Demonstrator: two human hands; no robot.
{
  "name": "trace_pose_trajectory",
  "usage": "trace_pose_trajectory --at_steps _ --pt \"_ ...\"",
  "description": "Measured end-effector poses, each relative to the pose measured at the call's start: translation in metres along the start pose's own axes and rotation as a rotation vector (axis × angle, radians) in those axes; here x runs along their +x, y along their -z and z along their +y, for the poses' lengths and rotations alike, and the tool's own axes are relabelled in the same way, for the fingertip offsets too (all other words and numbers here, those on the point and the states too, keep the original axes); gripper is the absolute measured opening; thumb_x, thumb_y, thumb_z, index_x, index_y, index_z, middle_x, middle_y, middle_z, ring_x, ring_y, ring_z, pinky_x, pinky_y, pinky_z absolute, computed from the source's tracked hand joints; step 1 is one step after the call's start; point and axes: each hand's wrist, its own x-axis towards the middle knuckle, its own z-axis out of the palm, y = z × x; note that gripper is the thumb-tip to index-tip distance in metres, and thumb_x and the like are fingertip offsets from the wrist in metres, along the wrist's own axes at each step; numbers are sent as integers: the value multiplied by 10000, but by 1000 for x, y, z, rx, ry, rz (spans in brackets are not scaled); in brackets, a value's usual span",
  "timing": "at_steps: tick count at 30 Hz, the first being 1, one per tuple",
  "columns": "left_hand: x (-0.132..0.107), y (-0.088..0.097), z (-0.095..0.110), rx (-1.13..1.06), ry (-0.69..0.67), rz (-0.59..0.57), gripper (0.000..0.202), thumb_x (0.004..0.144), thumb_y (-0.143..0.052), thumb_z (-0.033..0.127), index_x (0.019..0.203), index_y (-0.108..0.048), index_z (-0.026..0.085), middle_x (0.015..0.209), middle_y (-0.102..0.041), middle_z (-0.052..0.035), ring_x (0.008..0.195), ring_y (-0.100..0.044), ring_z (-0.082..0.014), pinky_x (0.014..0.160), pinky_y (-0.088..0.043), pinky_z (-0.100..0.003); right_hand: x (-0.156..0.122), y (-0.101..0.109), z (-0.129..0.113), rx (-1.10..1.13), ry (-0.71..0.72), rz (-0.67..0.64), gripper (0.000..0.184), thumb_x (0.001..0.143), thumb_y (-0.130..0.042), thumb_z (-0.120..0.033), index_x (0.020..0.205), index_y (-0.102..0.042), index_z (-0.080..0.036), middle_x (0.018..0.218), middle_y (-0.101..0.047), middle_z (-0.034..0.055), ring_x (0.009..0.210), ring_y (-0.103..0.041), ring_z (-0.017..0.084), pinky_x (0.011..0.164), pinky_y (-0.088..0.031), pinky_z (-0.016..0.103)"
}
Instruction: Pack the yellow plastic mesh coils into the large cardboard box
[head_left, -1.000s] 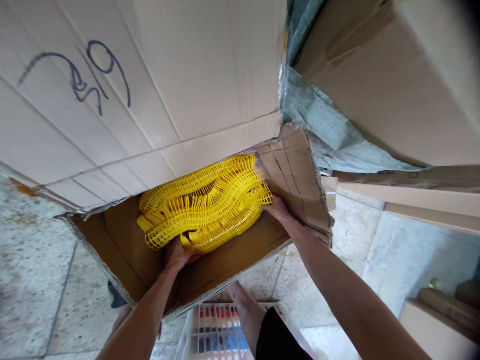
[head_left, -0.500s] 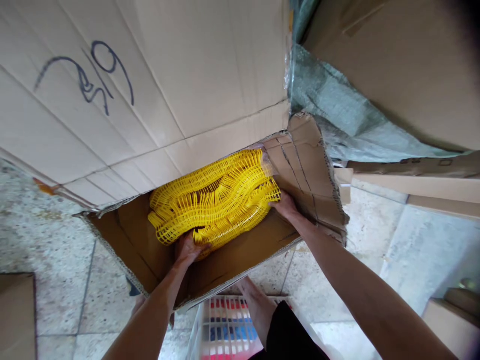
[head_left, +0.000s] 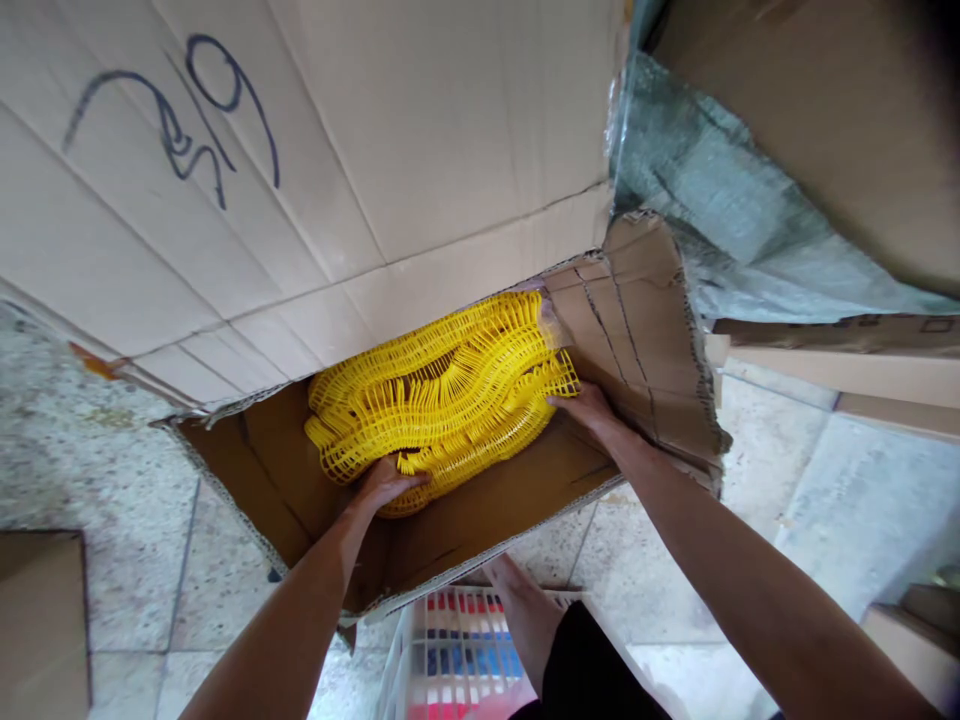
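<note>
Rows of yellow plastic grid-like pieces (head_left: 435, 390), tightly nested together, lie in an opened cardboard box (head_left: 517, 515). My left hand (head_left: 386, 483) reaches inside and grips the near row close to its left end, thumb on top and the other fingers largely hidden. At that row's right end, my right hand (head_left: 589, 407) is closed on the edge, its fingertips partly out of sight. The near row rests against the rows behind it. What lies underneath the yellow pieces cannot be seen.
Behind the box rises a large carton (head_left: 450, 120) with handwritten marks. Greenish plastic sheeting (head_left: 697, 180) hangs at the right. A white basket (head_left: 420, 650) with red and blue contents stands by my leg (head_left: 525, 610). Another carton (head_left: 45, 610) sits at the left.
The camera view has shifted slightly, so the box and hands appear a little further right. Both hands keep their places on the near yellow row.
</note>
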Motion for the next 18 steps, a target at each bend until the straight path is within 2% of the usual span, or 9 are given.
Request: trace_pose_trajectory --at_steps 3,5,9,13,18 --pt "2 1 6 22 -17 -37 768 521 -925 579 1173 -748 215 1352 -764 -120 1362 -628 -391 1262 -393 -512 0 -2 1 30 -15 -5 389 682 -851 -225 1060 -800 -152 1110 -846 99 1042 -786 278 978 -621 429" --pt "3 2 10 15 -29 -73 778 498 -939 586 1156 -748 217 1325 -779 -114 1368 -624 -401 1267 -391 -516 1 -4 1 57 -24 2 421 655 -872 -226 1061 -803 -139 1092 -848 108 1022 -791 284 967 -625 434" --pt "3 -3 15 -23 -14 -61 689 587 -900 614 1143 -755 232 1249 -814 -90 1256 -702 -372 1203 -481 -508 5 -7 3 90 -42 29 429 632 -881 -219 1046 -810 -131 1075 -850 105 1008 -792 281 960 -626 428" --pt "-2 -17 13 -52 33 -14 587 610 -906 576 1057 -782 217 1127 -845 -97 1150 -749 -374 1099 -567 -514 9 -7 4 81 -49 4 384 646 -868 -200 1021 -817 -135 1048 -853 91 989 -793 266 940 -627 396" --pt "-8 -33 7 -43 42 2 608 640 -879 584 1108 -785 207 1170 -840 -97 1172 -746 -362 1087 -580 -504 12 -5 1 74 -45 -16 394 644 -865 -193 1031 -820 -131 1056 -853 92 992 -790 259 909 -632 369"
